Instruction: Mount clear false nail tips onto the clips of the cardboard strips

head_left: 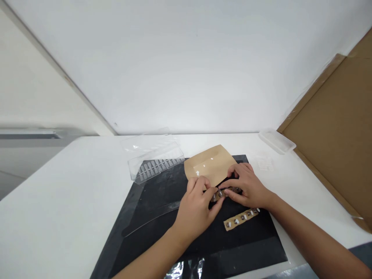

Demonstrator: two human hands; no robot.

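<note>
My left hand is closed, its thumb and forefinger pinching the left end of a narrow brown cardboard strip set with small round dark studs. On the same strip, the thumb and forefinger of my right hand close in from the right. A small clear piece, perhaps a nail tip, shows between the fingertips; the fingers partly hide it. Below my right hand lies a second cardboard strip, its row of studs dabbed with white. Behind both hands is a tan paper sheet with a few white bits on it.
A clear case of nail tips lies at the left back of the black mat. A dark curved nail file rests left of my left hand. A shallow white tray stands near the cardboard panel at right.
</note>
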